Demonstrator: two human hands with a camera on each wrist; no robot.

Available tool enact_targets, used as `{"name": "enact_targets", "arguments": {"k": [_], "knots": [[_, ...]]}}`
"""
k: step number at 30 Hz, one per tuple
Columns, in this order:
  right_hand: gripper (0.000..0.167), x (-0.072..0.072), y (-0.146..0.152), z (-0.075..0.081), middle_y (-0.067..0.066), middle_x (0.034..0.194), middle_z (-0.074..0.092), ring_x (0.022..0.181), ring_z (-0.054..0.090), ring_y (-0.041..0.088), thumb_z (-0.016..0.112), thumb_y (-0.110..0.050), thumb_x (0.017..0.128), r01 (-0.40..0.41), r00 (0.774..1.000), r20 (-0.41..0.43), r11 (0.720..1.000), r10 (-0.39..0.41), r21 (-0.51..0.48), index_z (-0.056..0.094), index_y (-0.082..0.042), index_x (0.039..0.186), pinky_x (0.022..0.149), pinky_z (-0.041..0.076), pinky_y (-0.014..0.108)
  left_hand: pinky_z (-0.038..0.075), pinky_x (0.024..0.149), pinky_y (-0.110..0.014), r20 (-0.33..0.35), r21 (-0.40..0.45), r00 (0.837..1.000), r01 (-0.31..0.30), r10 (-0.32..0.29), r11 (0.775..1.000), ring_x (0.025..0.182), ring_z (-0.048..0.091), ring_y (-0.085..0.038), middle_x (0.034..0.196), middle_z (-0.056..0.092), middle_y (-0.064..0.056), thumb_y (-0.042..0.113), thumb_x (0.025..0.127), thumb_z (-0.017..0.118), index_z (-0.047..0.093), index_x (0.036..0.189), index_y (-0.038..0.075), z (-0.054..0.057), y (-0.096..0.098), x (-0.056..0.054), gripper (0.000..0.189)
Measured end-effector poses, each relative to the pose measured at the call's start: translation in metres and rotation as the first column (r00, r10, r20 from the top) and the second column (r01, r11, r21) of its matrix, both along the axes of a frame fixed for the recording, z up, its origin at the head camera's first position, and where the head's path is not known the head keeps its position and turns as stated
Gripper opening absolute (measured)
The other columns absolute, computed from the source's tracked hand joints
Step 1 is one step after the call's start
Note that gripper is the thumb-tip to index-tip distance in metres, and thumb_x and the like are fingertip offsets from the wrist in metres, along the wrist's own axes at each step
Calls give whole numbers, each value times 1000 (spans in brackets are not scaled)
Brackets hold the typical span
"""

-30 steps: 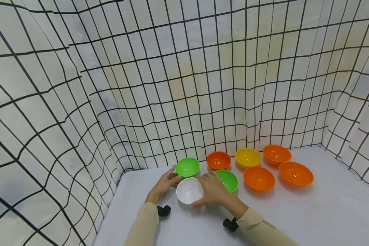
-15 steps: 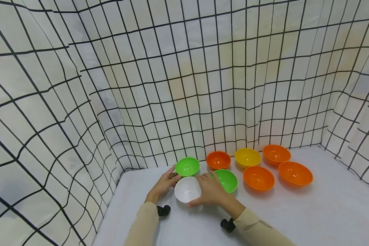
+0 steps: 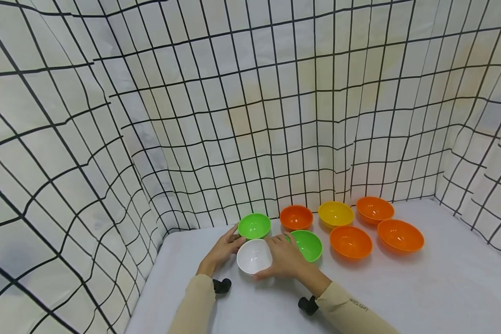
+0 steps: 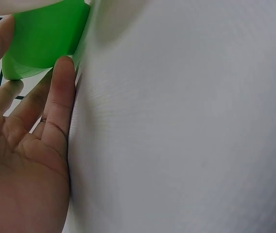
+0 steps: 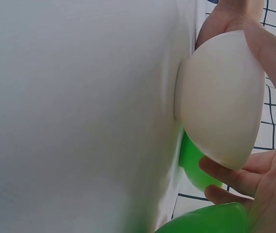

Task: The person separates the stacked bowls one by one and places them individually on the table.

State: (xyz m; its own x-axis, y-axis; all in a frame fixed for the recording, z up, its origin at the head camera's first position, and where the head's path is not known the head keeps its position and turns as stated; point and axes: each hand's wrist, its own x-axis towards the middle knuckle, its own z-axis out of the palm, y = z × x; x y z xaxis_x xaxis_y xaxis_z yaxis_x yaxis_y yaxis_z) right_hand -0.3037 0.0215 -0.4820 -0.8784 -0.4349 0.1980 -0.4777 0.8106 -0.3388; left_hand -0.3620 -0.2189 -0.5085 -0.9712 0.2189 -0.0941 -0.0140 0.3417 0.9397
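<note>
In the head view a white bowl (image 3: 252, 258) stands upright on the table, in front of a green bowl (image 3: 254, 226). My right hand (image 3: 289, 258) grips the white bowl from the right, thumb on the near side and fingers on the far side; the right wrist view shows the bowl's outside (image 5: 223, 97) between them. My left hand (image 3: 224, 250) lies left of both bowls. In the left wrist view its fingers reach out nearly straight, tips right at the green bowl's side (image 4: 45, 39). A second green bowl (image 3: 311, 247) sits just behind the right hand, partly hidden by it.
Farther right stand a red-orange bowl (image 3: 296, 217), a yellow bowl (image 3: 336, 214) and three orange bowls (image 3: 350, 242), all upright. A white wall with a black grid (image 3: 250, 116) rises behind the white table (image 3: 442, 287).
The right hand has shifted the white bowl slightly left and away from the person, closer to the left hand and the green bowl. The left hand has stayed in place.
</note>
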Motion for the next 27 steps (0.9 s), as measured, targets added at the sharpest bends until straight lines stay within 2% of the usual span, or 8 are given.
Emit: {"name": "enact_targets", "arguments": {"k": [4,10,15,18,20,24,27], "knots": [[109,-1,1,0,10,134,65,130,53,30,81,-78,63,3,1000,-2,1000,-3,1,54,-10,143,128,21,61,58,98,-42,-1,-3,1000,-3,3,1000,99,71,-18,151,52,-25,34,102,63,24,164,22,0,1,-1,74],[110,3,9,1,10,138,62,134,51,31,79,-79,64,0,1000,-1,999,0,-42,53,-9,143,125,26,64,49,111,-56,1,-21,1000,-9,9,1000,101,73,-23,153,49,-25,38,102,62,20,165,19,-2,1,1,78],[98,11,31,14,8,150,55,145,43,35,80,-66,77,-6,998,56,979,17,-202,46,-11,150,123,31,65,52,110,-52,-17,-7,999,-32,32,999,114,70,-32,154,47,-27,38,103,61,20,164,13,-1,-2,7,77],[86,16,52,24,6,148,56,140,47,32,80,-54,83,13,997,80,947,14,-322,45,-13,150,119,40,61,56,106,-47,-35,0,998,-54,54,999,121,67,-34,152,48,-29,37,104,60,23,163,9,0,-3,10,75],[80,17,68,28,5,144,58,134,51,29,79,-49,86,11,998,54,925,10,-380,46,-13,149,115,45,59,58,104,-43,-54,-1,995,-79,79,997,122,67,-35,150,50,-30,35,104,60,26,161,7,-1,-4,13,72],[72,20,104,34,10,137,62,129,56,33,78,-40,90,-28,1000,-25,885,19,-465,47,-8,147,111,49,60,62,95,-40,-132,-88,978,-171,158,981,114,70,-31,141,60,-25,31,103,62,37,157,8,1,-6,21,63],[65,22,135,42,13,136,62,130,56,37,75,-38,93,-2,999,-38,880,-19,-475,48,-8,144,110,48,63,62,94,-45,-226,-210,953,-248,199,946,114,69,-30,136,66,-18,31,102,64,45,153,11,7,-11,28,58]]}}
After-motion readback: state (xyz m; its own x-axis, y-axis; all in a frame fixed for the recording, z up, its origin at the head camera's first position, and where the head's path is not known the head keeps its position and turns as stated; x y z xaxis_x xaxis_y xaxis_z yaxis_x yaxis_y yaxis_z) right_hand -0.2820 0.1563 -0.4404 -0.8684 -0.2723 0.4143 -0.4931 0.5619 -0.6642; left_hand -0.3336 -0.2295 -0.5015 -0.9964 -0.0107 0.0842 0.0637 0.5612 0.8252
